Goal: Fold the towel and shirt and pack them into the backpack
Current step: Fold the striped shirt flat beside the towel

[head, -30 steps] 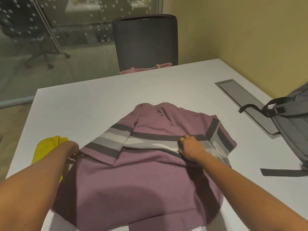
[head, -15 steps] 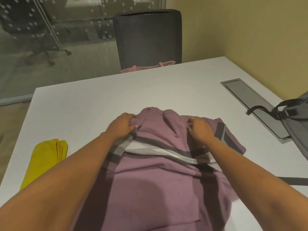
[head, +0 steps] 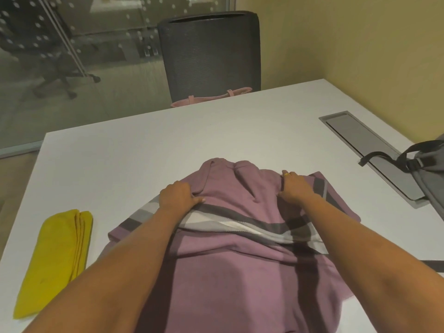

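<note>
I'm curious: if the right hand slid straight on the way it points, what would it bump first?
Probably nothing soon: past the shirt, the right hand meets only bare table, with the chair far beyond.

The left forearm (head: 115, 265), running up from the lower left corner of the frame, and the right forearm (head: 360, 251), from the lower right, are bare along all their visible length. The right hand (head: 296, 188), right of centre, wears a gold-coloured ring (head: 286, 174) on one finger. The left hand (head: 179, 197), left of centre, is bare, with a short, pale thumbnail.
</note>
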Demonstrator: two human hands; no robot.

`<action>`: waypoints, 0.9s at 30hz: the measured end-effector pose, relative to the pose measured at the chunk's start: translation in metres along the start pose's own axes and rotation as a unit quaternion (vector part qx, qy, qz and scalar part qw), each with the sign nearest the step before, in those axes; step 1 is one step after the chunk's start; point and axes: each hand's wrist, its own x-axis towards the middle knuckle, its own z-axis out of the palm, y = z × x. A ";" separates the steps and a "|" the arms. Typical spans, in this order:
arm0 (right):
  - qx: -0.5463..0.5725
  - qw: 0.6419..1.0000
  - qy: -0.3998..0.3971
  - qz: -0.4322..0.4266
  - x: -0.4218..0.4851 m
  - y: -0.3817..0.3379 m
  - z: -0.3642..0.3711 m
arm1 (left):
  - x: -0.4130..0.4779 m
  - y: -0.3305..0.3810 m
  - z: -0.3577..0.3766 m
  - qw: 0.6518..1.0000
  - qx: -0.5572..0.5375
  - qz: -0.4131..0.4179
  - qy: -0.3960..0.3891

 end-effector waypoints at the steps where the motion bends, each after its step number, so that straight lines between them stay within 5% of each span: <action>1: 0.023 1.000 0.000 0.009 0.001 0.000 0.000 | -0.001 0.000 0.003 1.000 0.011 0.006 0.005; 8: 0.006 1.000 -0.001 0.015 0.000 0.013 0.004 | -0.003 -0.010 0.012 0.998 -0.027 0.029 0.051; 14: -0.007 0.999 -0.024 0.039 -0.006 0.011 0.004 | -0.007 -0.026 -0.009 0.979 -0.161 -0.102 0.079; 21: 0.089 0.976 0.184 0.069 -0.023 0.016 -0.030 | -0.008 -0.053 -0.059 0.919 -0.318 -0.165 0.167; 27: 0.143 0.961 0.227 0.060 -0.037 0.024 -0.061 | -0.019 -0.081 -0.094 0.889 -0.398 -0.148 0.171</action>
